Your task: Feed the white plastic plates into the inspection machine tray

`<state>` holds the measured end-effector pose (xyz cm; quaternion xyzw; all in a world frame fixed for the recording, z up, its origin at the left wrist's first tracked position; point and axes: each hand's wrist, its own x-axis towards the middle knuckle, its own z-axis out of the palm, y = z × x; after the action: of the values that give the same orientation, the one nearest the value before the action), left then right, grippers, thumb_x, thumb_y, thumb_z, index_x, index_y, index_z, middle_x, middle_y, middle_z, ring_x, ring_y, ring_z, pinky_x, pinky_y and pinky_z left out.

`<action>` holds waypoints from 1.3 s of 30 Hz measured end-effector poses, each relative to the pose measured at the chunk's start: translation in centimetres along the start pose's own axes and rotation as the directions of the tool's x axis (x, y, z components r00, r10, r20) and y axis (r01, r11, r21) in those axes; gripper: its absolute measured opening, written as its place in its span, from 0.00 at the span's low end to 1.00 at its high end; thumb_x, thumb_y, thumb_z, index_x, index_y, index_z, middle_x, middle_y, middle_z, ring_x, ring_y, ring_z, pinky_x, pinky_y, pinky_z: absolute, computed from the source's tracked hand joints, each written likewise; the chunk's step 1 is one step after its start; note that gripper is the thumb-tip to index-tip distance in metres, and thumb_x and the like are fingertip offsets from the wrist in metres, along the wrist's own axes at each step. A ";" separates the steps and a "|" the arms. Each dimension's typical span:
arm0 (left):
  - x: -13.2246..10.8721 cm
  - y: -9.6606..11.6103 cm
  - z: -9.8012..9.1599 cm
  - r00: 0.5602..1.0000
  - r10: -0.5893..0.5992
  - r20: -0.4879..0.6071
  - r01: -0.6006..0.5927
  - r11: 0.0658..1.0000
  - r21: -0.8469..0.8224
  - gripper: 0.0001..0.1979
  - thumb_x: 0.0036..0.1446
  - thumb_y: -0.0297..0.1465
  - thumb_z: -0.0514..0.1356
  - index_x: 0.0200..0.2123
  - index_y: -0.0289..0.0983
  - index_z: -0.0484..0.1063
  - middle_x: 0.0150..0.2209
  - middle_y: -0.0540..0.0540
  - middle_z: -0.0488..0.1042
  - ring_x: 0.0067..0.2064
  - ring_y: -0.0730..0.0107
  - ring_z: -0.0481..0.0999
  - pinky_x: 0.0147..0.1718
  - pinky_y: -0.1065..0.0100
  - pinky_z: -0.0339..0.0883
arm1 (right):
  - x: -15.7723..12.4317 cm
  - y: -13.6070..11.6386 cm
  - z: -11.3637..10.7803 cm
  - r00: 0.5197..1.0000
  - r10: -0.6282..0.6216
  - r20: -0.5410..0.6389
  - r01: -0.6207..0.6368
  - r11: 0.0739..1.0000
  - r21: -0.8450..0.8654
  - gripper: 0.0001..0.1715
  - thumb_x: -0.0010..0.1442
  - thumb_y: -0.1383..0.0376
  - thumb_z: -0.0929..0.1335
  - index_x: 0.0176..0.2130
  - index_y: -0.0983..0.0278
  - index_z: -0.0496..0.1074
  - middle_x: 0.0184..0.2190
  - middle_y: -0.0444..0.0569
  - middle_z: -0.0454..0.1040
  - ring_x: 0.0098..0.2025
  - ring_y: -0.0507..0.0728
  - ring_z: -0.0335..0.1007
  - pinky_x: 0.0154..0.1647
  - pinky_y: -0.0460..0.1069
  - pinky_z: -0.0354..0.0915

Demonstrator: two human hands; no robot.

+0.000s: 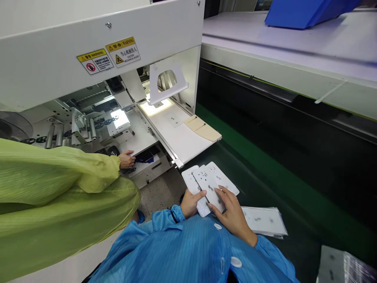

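Several thin white cards (209,185) with small dark marks are fanned out in front of my body. Their lower left edge is pinched by my left hand (191,202), the thumb lying on top. My right hand (232,212) rests on the lower right part of the cards, its thumb and fingers curled against them. Just right of that hand, a stack of similar white sheets (264,221) lies on the dark green surface.
A white machine (100,23) with warning labels stands at the left, its conveyor (188,137) ending near the cards. A person's green sleeve (97,165) is beside me. A blue bin (297,13) sits on the shelf; wrapped sheets (344,267) lie lower right.
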<state>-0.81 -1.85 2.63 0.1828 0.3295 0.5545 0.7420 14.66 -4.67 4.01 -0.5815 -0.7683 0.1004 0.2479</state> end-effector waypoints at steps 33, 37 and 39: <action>2.2 5.8 -5.1 0.971 -0.012 -0.239 -0.002 0.998 -0.060 0.24 0.39 0.36 0.69 0.42 0.33 0.74 0.44 0.37 0.77 0.48 0.47 0.74 0.48 0.50 0.66 | 24.2 -1.3 6.2 0.985 0.072 0.160 -0.011 0.935 -0.354 0.28 0.55 0.57 0.65 0.53 0.67 0.64 0.51 0.62 0.62 0.51 0.69 0.57 0.48 0.59 0.58; 3.3 6.2 -5.8 0.974 -0.008 -0.227 -0.003 0.999 -0.048 0.25 0.41 0.36 0.68 0.44 0.34 0.73 0.43 0.37 0.77 0.49 0.48 0.73 0.48 0.51 0.66 | 26.0 -1.3 7.4 0.980 0.084 0.180 -0.014 0.934 -0.357 0.28 0.56 0.58 0.65 0.53 0.68 0.64 0.51 0.62 0.63 0.52 0.69 0.57 0.48 0.59 0.58; 3.8 6.5 -6.0 0.976 -0.020 -0.218 0.010 0.999 -0.048 0.26 0.41 0.36 0.68 0.45 0.33 0.72 0.43 0.37 0.77 0.49 0.48 0.73 0.49 0.51 0.66 | 26.0 -1.2 7.7 0.978 0.093 0.187 -0.020 0.931 -0.364 0.28 0.56 0.58 0.65 0.53 0.69 0.64 0.52 0.63 0.62 0.54 0.70 0.55 0.50 0.61 0.58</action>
<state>-8.88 3.25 1.41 0.1009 0.3974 0.5733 0.7094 4.53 20.56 4.81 -0.6259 -0.7776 0.0233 0.0555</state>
